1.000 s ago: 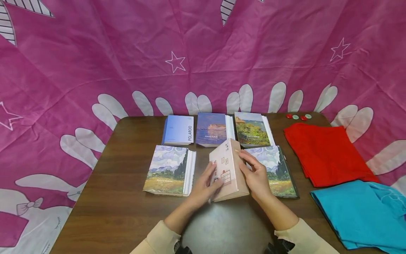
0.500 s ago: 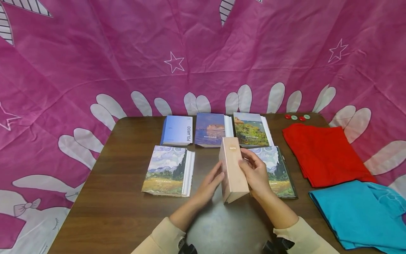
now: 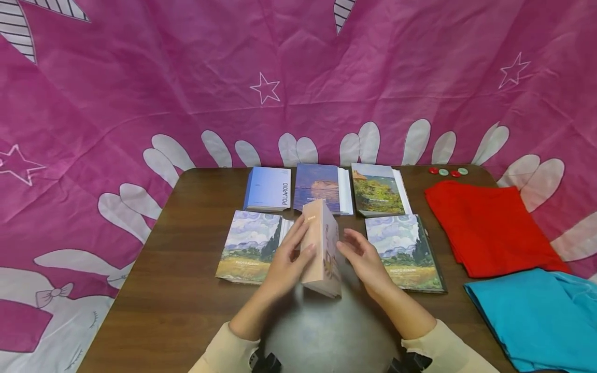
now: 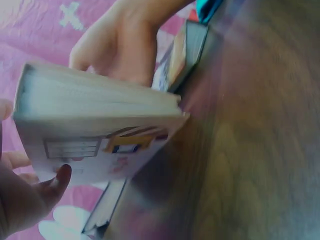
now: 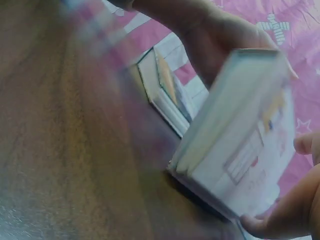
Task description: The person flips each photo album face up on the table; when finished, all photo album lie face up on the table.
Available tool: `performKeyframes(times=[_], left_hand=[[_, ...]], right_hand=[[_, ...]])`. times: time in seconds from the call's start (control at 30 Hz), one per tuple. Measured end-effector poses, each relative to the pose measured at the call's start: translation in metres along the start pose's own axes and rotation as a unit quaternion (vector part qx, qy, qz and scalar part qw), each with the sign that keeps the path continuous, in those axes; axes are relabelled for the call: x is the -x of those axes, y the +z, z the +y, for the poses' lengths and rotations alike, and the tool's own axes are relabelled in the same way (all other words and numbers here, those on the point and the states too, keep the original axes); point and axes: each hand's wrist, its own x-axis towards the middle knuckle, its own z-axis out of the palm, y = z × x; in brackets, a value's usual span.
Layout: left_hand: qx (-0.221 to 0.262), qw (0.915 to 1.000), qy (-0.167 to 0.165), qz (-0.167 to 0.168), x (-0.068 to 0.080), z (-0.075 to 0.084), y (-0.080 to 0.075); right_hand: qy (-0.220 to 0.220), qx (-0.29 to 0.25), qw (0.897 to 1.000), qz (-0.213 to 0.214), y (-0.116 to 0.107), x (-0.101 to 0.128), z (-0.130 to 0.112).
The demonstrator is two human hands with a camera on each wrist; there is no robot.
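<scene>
A thick beige album (image 3: 313, 248) with small furniture drawings on its cover stands upright over the near middle of the table, its spine turned toward the left. My left hand (image 3: 285, 261) holds it from the left, thumb on the spine side and fingers along the far side. On the other side is my right hand (image 3: 368, 264), with relaxed fingers and fingertips right at the printed cover. In the left wrist view, the thumb (image 4: 62, 177) lies against the drawings and the page block shows above. The right wrist view shows the right thumb (image 5: 255, 225) at a cover corner.
Landscape albums lie at left (image 3: 247, 248) and right (image 3: 406, 254). Behind them are a blue Polaroid album (image 3: 268, 189), a sea-picture album (image 3: 317, 181) and a garden-picture album (image 3: 378, 189). Red cloth (image 3: 494, 228), turquoise cloth (image 3: 536, 316) and several red and pale discs (image 3: 443, 172) are at right.
The beige album has turned: first its cover faced left, then its spine faced me, now its spine faces left. It has shifted left, and the right hand's grip has loosened.
</scene>
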Motion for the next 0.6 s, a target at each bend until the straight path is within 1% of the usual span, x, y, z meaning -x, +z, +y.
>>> performKeyframes(times=[0.07, 0.17, 0.27, 0.37, 0.4, 0.5, 0.57, 0.6], left_hand=[[0.010, 0.9997, -0.023, -0.007, 0.001, -0.005, -0.002], [0.036, 0.9971, -0.066, -0.014, 0.001, -0.014, -0.002], [0.075, 0.9914, -0.106, -0.014, 0.000, -0.025, 0.001], [0.101, 0.9845, -0.143, 0.000, -0.002, -0.032, 0.002], [0.110, 0.9826, -0.150, 0.004, -0.004, -0.034, 0.002], [0.129, 0.9796, -0.154, 0.009, -0.009, -0.038, 0.002], [0.127, 0.9807, -0.149, 0.003, -0.011, -0.039, 0.002], [0.117, 0.9826, -0.145, 0.001, -0.012, -0.039, 0.002]], right_hand=[[0.013, 0.006, 1.000, -0.014, -0.001, -0.001, 0.002], [0.012, 0.004, 0.999, -0.031, -0.003, -0.004, 0.006], [0.006, 0.002, 1.000, -0.031, -0.005, -0.007, 0.009], [0.009, 0.004, 1.000, -0.027, -0.008, -0.011, 0.010], [0.011, 0.008, 0.999, -0.029, -0.009, -0.013, 0.011], [0.013, 0.014, 0.999, -0.037, -0.012, -0.017, 0.011], [0.012, 0.016, 0.999, -0.041, -0.014, -0.019, 0.012], [0.009, 0.018, 0.999, -0.040, -0.015, -0.019, 0.012]])
